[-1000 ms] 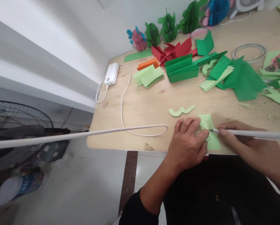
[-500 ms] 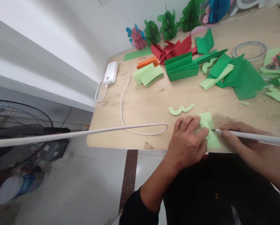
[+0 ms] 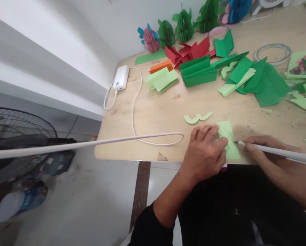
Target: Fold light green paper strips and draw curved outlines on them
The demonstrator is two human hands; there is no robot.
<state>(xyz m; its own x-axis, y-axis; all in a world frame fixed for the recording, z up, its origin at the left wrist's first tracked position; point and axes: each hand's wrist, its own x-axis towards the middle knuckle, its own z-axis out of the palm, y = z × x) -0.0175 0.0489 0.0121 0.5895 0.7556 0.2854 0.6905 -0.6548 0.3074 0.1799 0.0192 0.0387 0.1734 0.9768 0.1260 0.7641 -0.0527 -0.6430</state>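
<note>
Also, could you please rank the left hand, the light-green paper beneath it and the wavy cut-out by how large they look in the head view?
1. Left hand
2. Light-green paper, partly covered by the hand
3. Wavy cut-out

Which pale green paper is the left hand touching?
The flat sheet marked with curved lines; the wavy cutout, folded papers and scraps lie apart from the left hand.

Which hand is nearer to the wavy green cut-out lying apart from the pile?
Left. The left hand is just on the near side of the wavy cut-out; the right hand, holding the pen, is farther to the right.
</note>
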